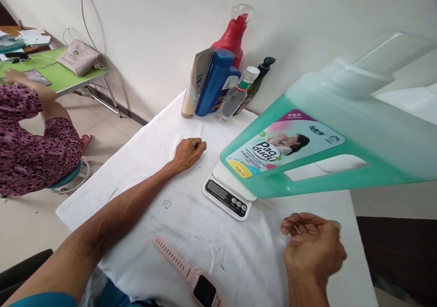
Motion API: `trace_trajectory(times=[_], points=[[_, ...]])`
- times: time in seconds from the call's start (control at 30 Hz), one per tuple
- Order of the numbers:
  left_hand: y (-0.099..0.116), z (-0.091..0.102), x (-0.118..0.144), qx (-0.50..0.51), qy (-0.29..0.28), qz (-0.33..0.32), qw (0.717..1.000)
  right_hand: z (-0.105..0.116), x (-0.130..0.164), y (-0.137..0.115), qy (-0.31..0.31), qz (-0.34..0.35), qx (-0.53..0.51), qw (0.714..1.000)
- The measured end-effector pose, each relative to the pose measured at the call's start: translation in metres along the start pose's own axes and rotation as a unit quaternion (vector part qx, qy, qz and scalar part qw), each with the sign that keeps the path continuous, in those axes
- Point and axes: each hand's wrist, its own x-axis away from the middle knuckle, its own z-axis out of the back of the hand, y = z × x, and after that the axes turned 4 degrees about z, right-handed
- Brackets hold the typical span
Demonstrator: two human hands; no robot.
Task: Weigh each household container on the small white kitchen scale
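Note:
On the white cloth, my left hand (pixel 190 154) rests with its fingers curled into a loose fist, left of a small white kitchen scale (pixel 227 195). Nothing shows in that fist. A large bottle of green liquid soap (pixel 269 150) stands on the scale, looking tilted in this wide view; its base covers much of the weighing plate. My right hand (pixel 314 250) is palm up, right of the scale and below the bottle. Its fingers bend loosely, with the thumb apart. A thin pale line shows at its fingers, too small to name. Neither hand touches the bottle.
Against the wall stand a beige tube (pixel 198 84), a blue bottle (pixel 216 81), a red bottle (pixel 230 38), a clear bottle (pixel 235 97) and a dark pump bottle (pixel 257 81). A pink watch (pixel 193 273) lies in front. A person (pixel 41 134) sits by a green table (pixel 66 77).

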Motion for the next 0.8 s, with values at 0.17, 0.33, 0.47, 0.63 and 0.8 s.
trace_trajectory(times=[0.17, 0.33, 0.47, 0.63, 0.8], points=[[0.001, 0.001, 0.0, 0.002, -0.003, -0.002, 1.0, -0.002, 0.015, 0.023, -0.097, 0.034, 0.086, 0.991], [0.001, 0.001, 0.001, 0.0, -0.004, 0.0, 1.0, 0.001, 0.012, 0.023, -0.125, 0.047, 0.113, 0.985], [0.001, 0.0, 0.001, -0.003, -0.008, 0.001, 1.0, 0.003, 0.013, 0.023, -0.127, 0.049, 0.123, 0.983], [0.002, 0.001, 0.001, -0.002, -0.007, 0.0, 1.0, 0.003, 0.013, 0.024, -0.127, 0.047, 0.129, 0.982], [0.004, 0.001, 0.001, -0.001, -0.007, 0.001, 1.0, 0.002, 0.013, 0.023, -0.13, 0.041, 0.134, 0.982]])
